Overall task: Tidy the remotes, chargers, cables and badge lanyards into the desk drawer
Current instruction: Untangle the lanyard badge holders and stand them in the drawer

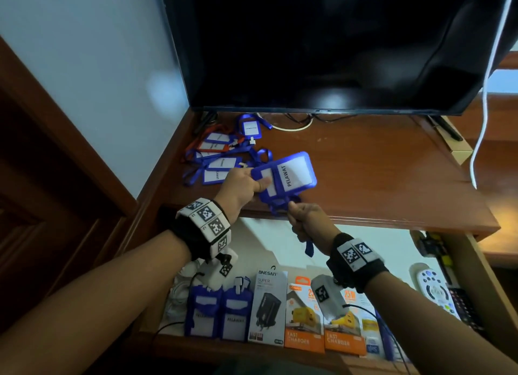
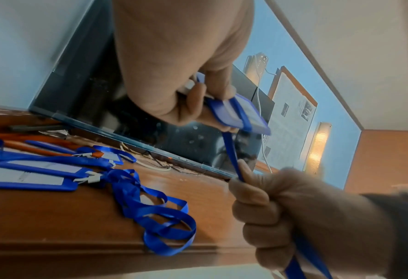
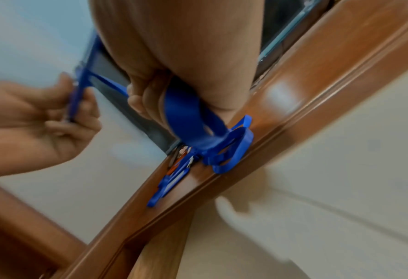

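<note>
My left hand (image 1: 246,185) (image 2: 198,98) pinches a blue badge holder (image 1: 286,175) (image 2: 241,115) marked PELAWAT above the desk's front edge. Its blue lanyard strap (image 1: 281,205) (image 2: 231,156) (image 3: 186,117) runs down into my right hand (image 1: 304,219) (image 2: 269,207), which grips it in a fist; the strap's end hangs below that fist. Several more blue and orange badge holders with lanyards (image 1: 221,156) (image 2: 43,169) lie in a heap at the desk's back left. The open drawer (image 1: 473,265) below holds two wrapped blue badges (image 1: 221,310), charger boxes (image 1: 305,318) and remotes (image 1: 437,290).
A black TV (image 1: 322,46) stands at the back of the wooden desk (image 1: 364,172). A white cable (image 1: 482,116) hangs down at the right. White coiled cables (image 1: 179,290) lie at the drawer's left end. A loose loop of blue strap (image 2: 160,222) lies near the desk edge.
</note>
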Demonstrator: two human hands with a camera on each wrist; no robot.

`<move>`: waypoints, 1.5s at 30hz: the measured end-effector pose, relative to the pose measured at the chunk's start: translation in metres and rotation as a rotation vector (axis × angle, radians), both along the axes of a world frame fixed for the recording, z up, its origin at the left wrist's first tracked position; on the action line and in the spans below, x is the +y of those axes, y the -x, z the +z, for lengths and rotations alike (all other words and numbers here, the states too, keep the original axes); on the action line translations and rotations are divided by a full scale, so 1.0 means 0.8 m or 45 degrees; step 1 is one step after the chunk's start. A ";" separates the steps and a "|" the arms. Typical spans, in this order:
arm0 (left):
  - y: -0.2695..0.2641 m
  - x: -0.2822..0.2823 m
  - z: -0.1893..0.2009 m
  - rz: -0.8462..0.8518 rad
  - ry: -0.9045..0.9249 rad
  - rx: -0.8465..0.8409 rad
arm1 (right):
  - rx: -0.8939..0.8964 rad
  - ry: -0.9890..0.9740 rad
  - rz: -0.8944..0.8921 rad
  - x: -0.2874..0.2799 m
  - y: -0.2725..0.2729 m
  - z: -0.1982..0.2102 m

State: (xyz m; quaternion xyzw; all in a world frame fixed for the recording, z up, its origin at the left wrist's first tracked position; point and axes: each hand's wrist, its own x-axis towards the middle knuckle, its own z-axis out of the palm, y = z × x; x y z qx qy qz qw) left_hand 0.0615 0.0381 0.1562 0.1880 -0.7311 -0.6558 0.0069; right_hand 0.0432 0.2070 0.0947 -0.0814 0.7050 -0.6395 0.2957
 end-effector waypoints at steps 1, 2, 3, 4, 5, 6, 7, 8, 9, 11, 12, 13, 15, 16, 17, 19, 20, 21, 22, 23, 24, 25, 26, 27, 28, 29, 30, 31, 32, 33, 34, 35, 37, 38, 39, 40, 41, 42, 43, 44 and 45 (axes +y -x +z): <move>0.001 0.000 -0.008 0.069 0.018 -0.006 | 0.047 -0.066 0.025 -0.004 -0.005 0.000; 0.000 0.001 -0.015 0.130 0.050 -0.005 | 0.106 -0.141 0.068 -0.008 -0.011 0.002; -0.002 0.003 -0.021 0.178 0.097 -0.001 | 0.176 -0.228 0.124 -0.011 -0.016 0.005; -0.004 0.004 -0.027 0.200 0.145 0.002 | 0.253 -0.313 0.190 -0.013 -0.022 0.010; -0.007 0.006 -0.032 0.191 0.229 0.006 | 0.330 -0.386 0.266 -0.014 -0.027 0.015; -0.012 0.007 -0.037 0.155 0.356 0.001 | 0.396 -0.439 0.338 -0.013 -0.031 0.021; -0.018 0.008 -0.042 0.099 0.509 -0.011 | 0.441 -0.470 0.399 -0.011 -0.032 0.025; -0.024 0.010 -0.047 0.040 0.643 -0.020 | 0.465 -0.492 0.450 -0.008 -0.033 0.029; -0.029 0.010 -0.052 -0.023 0.751 -0.032 | 0.476 -0.506 0.495 -0.004 -0.032 0.033; -0.041 0.011 -0.062 -0.166 0.909 -0.070 | 0.514 -0.518 0.558 0.005 -0.029 0.039; -0.047 0.013 -0.066 -0.251 0.961 -0.102 | 0.544 -0.530 0.576 0.009 -0.026 0.041; -0.053 0.015 -0.069 -0.340 0.986 -0.131 | 0.583 -0.557 0.589 0.013 -0.022 0.040; -0.063 0.020 -0.074 -0.501 0.967 -0.180 | 0.651 -0.642 0.606 0.020 -0.013 0.039; -0.068 0.021 -0.075 -0.574 0.951 -0.207 | 0.664 -0.666 0.605 0.023 -0.009 0.036; -0.072 0.022 -0.074 -0.645 0.946 -0.222 | 0.659 -0.663 0.605 0.026 -0.005 0.032; -0.077 0.022 -0.070 -0.736 0.929 -0.246 | 0.629 -0.592 0.614 0.030 0.002 0.024; -0.079 0.019 -0.067 -0.757 0.904 -0.246 | 0.596 -0.528 0.622 0.032 0.004 0.020; -0.081 0.015 -0.063 -0.769 0.873 -0.233 | 0.552 -0.459 0.627 0.031 0.005 0.018; -0.083 0.011 -0.058 -0.774 0.847 -0.230 | 0.509 -0.388 0.627 0.029 0.005 0.017; -0.084 0.005 -0.053 -0.771 0.824 -0.224 | 0.466 -0.316 0.612 0.027 0.004 0.015; -0.085 -0.001 -0.047 -0.758 0.803 -0.224 | 0.433 -0.244 0.584 0.022 0.003 0.014; -0.086 -0.007 -0.042 -0.746 0.773 -0.207 | 0.406 -0.183 0.548 0.018 0.002 0.013; -0.087 -0.013 -0.036 -0.738 0.736 -0.182 | 0.378 -0.127 0.522 0.015 0.000 0.015; -0.090 -0.019 -0.031 -0.725 0.677 -0.152 | 0.334 -0.071 0.532 0.010 -0.003 0.017; -0.092 -0.026 -0.026 -0.709 0.608 -0.131 | 0.262 0.017 0.551 0.005 -0.006 0.019; -0.095 -0.031 -0.021 -0.699 0.520 -0.111 | 0.172 0.110 0.567 0.001 -0.009 0.022; -0.097 -0.035 -0.017 -0.682 0.428 -0.098 | 0.091 0.201 0.573 -0.003 -0.011 0.025; -0.100 -0.039 -0.015 -0.656 0.340 -0.083 | 0.028 0.271 0.559 -0.008 -0.014 0.027; -0.100 -0.043 -0.014 -0.620 0.266 -0.061 | -0.012 0.333 0.521 -0.015 -0.017 0.028; -0.100 -0.046 -0.013 -0.583 0.205 -0.026 | -0.059 0.380 0.453 -0.022 -0.018 0.026; -0.099 -0.049 -0.012 -0.548 0.155 0.022 | -0.122 0.426 0.378 -0.030 -0.021 0.025; -0.097 -0.052 -0.013 -0.519 0.116 0.083 | -0.183 0.459 0.298 -0.036 -0.020 0.021; -0.093 -0.058 -0.015 -0.479 0.047 0.186 | -0.166 0.476 0.239 -0.044 -0.021 0.009; -0.091 -0.060 -0.017 -0.456 0.021 0.205 | -0.124 0.483 0.244 -0.048 -0.023 0.006; -0.089 -0.062 -0.020 -0.436 -0.002 0.206 | -0.112 0.508 0.256 -0.053 -0.026 0.003; -0.088 -0.065 -0.024 -0.414 -0.033 0.206 | -0.133 0.543 0.259 -0.059 -0.028 -0.001; -0.088 -0.067 -0.028 -0.382 -0.069 0.214 | -0.180 0.589 0.271 -0.066 -0.030 -0.003; -0.088 -0.070 -0.031 -0.350 -0.119 0.230 | -0.218 0.623 0.290 -0.073 -0.032 -0.002; -0.088 -0.073 -0.034 -0.328 -0.172 0.241 | -0.243 0.639 0.304 -0.081 -0.033 -0.003; -0.088 -0.077 -0.035 -0.324 -0.228 0.242 | -0.263 0.641 0.315 -0.088 -0.034 -0.003; -0.089 -0.081 -0.036 -0.336 -0.268 0.238 | -0.297 0.639 0.315 -0.096 -0.034 -0.005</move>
